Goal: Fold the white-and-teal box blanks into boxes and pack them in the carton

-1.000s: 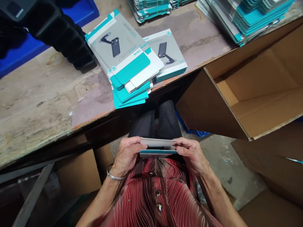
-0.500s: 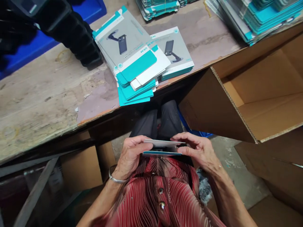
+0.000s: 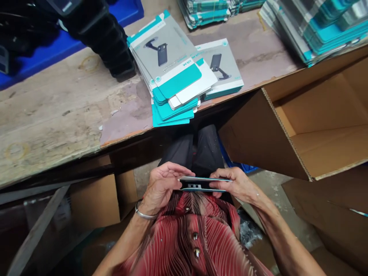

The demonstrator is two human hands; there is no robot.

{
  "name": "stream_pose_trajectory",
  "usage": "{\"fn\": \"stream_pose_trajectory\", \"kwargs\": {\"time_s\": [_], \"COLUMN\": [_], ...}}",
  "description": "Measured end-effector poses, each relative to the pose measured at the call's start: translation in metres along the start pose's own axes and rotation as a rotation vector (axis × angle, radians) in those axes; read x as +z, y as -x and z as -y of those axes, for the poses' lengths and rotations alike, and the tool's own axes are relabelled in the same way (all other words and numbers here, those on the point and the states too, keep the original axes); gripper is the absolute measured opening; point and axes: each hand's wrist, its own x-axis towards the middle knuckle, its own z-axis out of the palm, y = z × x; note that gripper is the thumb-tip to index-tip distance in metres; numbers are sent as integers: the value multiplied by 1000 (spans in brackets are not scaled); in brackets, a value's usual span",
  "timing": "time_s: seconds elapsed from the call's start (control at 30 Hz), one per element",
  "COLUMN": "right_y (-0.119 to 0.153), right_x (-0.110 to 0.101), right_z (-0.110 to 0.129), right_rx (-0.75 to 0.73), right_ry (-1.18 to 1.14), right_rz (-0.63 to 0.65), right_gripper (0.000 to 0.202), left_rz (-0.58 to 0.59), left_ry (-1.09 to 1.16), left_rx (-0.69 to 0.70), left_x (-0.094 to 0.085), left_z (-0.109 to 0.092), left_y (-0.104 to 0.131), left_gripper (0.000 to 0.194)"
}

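Between my two hands, above my lap, is a thin carton (image 3: 205, 179) seen edge-on, with its end open toward the camera and a dark item with small light squares inside. My left hand (image 3: 165, 186) holds the carton's left end between thumb and fingers. At the right end my right hand (image 3: 234, 184) grips it, with fingertips at the opening. On the bench lies a fanned stack of flat printed cartons (image 3: 169, 50) with teal flaps, overlapping a second carton stack (image 3: 225, 69) that shows a phone holder picture.
The wooden bench (image 3: 66, 103) runs across the top. Black stacked parts (image 3: 115, 50) stand by a blue tray (image 3: 130, 13) at upper left. More carton bundles (image 3: 324, 38) lie at upper right. An open cardboard box (image 3: 330, 130) is at the right.
The carton has tilted, so its inside shows more. My left fingers have lifted and spread along its far edge, and my right hand has closed round the right end. The bench view has shifted right.
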Motion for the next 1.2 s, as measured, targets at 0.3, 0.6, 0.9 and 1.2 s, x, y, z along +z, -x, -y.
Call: {"fn": "stream_pose_trajectory", "kwargs": {"time_s": [0.3,0.6,0.9,1.2], "right_y": [-14,-48,-43,-40], "right_x": [-42,-37,-18,-10], "right_z": [76,107,73,59], "right_rx": [-381,-475,-799,-517], "right_ry": [463,743,1232,394], "right_rz": [22,324,107,90], "right_gripper": [28,20,38,45], "left_rz": [-124,-92,103,22], "left_ry": [97,-233,-287,-200], "left_rx": [55,478,466,547], "left_x": [8,-3,-25,-16], "left_z": [3,18,33,39], "left_y": [-22,1,-8,-27], "left_gripper": [20,10,7,8]}}
